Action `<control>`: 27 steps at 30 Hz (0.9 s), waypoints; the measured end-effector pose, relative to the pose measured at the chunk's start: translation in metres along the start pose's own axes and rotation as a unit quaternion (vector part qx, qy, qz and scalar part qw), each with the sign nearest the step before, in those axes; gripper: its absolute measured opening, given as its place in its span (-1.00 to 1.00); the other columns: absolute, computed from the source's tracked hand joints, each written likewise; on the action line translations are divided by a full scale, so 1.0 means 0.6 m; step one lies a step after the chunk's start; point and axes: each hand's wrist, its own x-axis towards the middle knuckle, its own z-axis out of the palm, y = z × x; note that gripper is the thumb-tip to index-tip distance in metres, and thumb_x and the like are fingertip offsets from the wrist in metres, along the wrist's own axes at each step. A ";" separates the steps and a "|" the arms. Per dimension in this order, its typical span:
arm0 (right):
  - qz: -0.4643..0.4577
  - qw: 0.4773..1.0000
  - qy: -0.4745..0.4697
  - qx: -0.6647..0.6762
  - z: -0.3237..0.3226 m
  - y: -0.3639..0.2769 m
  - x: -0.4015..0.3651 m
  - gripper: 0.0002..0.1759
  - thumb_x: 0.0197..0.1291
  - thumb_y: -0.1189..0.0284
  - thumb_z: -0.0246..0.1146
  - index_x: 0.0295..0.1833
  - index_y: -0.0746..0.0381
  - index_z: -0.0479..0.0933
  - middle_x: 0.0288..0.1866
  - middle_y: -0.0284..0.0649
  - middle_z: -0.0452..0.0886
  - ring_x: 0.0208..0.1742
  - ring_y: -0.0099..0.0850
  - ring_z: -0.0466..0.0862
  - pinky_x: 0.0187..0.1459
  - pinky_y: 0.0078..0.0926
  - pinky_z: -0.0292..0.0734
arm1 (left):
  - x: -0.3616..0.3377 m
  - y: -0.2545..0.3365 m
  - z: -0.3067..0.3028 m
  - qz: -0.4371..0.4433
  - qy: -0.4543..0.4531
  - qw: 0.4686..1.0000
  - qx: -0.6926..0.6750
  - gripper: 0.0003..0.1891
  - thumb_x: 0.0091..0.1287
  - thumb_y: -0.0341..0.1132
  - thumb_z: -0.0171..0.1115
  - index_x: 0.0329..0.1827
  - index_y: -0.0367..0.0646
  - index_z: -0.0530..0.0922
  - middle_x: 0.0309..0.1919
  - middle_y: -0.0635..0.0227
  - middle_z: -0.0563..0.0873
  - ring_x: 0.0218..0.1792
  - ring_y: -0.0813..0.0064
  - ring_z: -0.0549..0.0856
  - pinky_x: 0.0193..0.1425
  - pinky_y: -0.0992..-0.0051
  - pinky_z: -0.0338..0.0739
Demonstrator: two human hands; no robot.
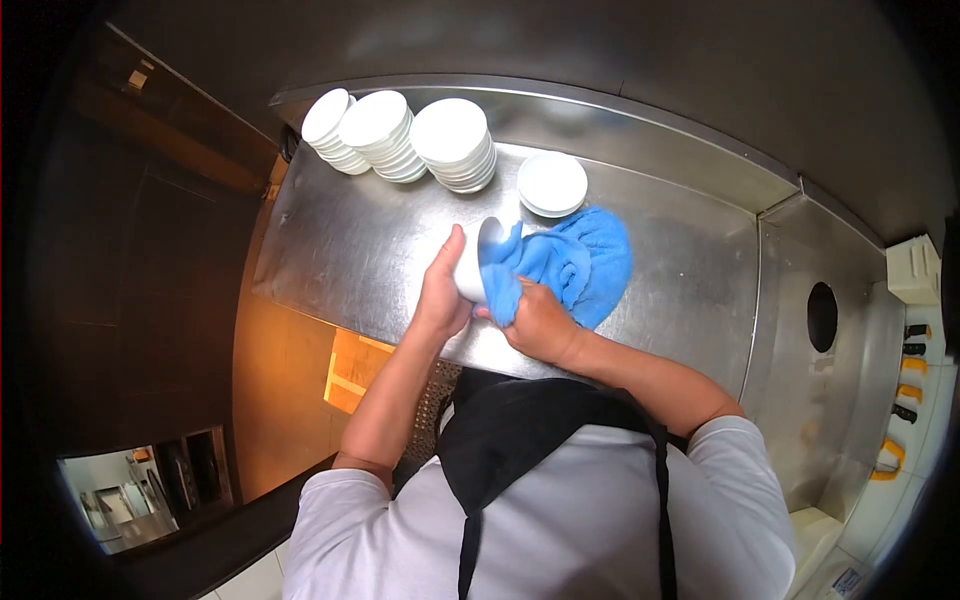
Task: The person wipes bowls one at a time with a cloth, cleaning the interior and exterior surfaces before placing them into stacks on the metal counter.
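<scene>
left hand (441, 296) gripping white bowl (476, 262), right hand (540, 322) pressing blue cloth (575, 260) inside

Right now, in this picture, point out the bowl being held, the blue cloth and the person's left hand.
bowl (470, 276), head view, its white outer wall.
blue cloth (590, 255), head view, its bunched middle.
left hand (440, 296), head view, the back of the hand.
</scene>
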 end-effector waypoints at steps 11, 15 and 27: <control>0.264 0.931 -0.034 0.251 -0.014 -0.046 0.014 -0.67 0.19 0.39 0.40 0.02 0.30 0.60 0.08 0.07 0.63 0.19 0.04 0.58 0.33 -0.07 0.34 | -0.014 -0.035 -0.014 0.134 -0.038 0.978 0.153 -0.48 0.49 -0.09 0.05 0.42 -0.12 0.34 0.13 0.14 0.62 0.08 0.17 0.66 0.29 0.27 0.52; -0.148 0.987 0.031 -0.056 0.017 -0.001 -0.015 -0.72 0.19 0.44 0.39 -0.02 0.33 0.60 -0.05 0.03 0.68 0.05 0.01 0.66 0.27 -0.08 0.41 | -0.002 -0.002 -0.027 -0.046 -0.121 0.982 -0.139 -0.46 0.53 -0.01 -0.06 0.40 -0.20 0.35 0.15 0.16 0.62 0.17 0.20 0.63 0.32 0.25 0.48; -0.124 0.991 0.020 -0.050 0.014 0.000 -0.007 -0.62 0.18 0.34 0.44 0.02 0.34 0.57 0.00 0.07 0.67 0.02 -0.04 0.68 0.04 -0.24 0.57 | 0.002 -0.014 -0.047 -0.010 -0.069 0.997 -0.022 -0.40 0.38 -0.13 0.13 0.43 -0.20 0.28 0.22 0.07 0.56 0.19 0.29 0.59 0.32 0.33 0.46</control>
